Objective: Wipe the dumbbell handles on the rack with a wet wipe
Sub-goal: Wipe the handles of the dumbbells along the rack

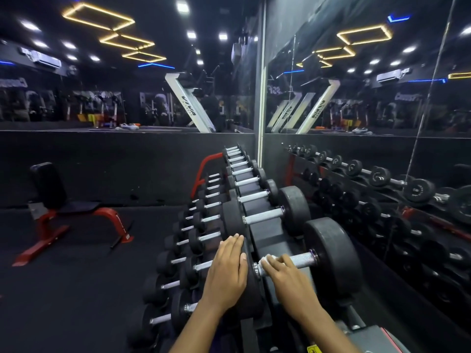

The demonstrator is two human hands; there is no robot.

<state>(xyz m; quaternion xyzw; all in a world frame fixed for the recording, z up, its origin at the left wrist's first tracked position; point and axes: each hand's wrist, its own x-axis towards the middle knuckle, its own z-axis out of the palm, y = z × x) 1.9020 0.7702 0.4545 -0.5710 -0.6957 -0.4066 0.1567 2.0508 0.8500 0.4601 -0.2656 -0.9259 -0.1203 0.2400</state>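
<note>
A long rack (270, 233) holds rows of black dumbbells with knurled silver handles, running away from me toward the far wall. The nearest top-row dumbbell (331, 256) lies right in front of me. My right hand (285, 276) presses a white wet wipe (267, 259) around the left end of its handle (302, 259), fingers curled over it. My left hand (228, 268) rests flat, fingers straight, on that dumbbell's left weight head. Most of the wipe is hidden under my fingers.
A mirror wall (369, 174) runs close along the rack's right side and reflects the dumbbells. Lower rows of smaller dumbbells (193, 240) sit to the left. A red-framed bench (63, 212) stands on the dark floor at left.
</note>
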